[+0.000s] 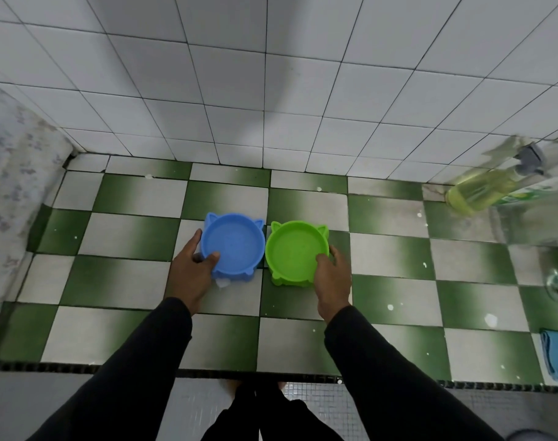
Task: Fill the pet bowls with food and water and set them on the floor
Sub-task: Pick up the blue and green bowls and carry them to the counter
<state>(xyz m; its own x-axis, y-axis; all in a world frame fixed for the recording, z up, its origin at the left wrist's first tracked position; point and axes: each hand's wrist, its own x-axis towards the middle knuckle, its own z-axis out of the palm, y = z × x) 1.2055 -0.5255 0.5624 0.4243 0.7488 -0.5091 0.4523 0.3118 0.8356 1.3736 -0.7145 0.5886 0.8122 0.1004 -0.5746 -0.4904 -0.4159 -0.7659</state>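
A: We have both bowls side by side on the checkered desk [137, 224], near its middle, rims just about touching. Our left hand [193, 268] grips the blue bowl [231, 246], thumb hooked over the near rim and the other fingers round the outer wall. Our right hand [331, 275] holds the green bowl [296, 253] the same way, thumb on the rim.

B: Both look empty, so we judge the filling has not begun?

A: We see no food or water in either. For the lift, we should keep each bowl level and the thumbs firmly over the lips, since a one-handed pinch at the edge lets a shallow dish tip away.

B: What are they made of?

A: Probably moulded plastic, matte, round and shallow, with cat-ear points on the far rim and little feet at the near base. Light, and likely to slide on glazed tile.

B: And the surroundings?

A: Green and white tiles with pale specks, white tiled wall [271, 90] behind, a blurred bottle of yellowish liquid [484, 189] at far right, and a blue cloth [557, 354] at the right edge.
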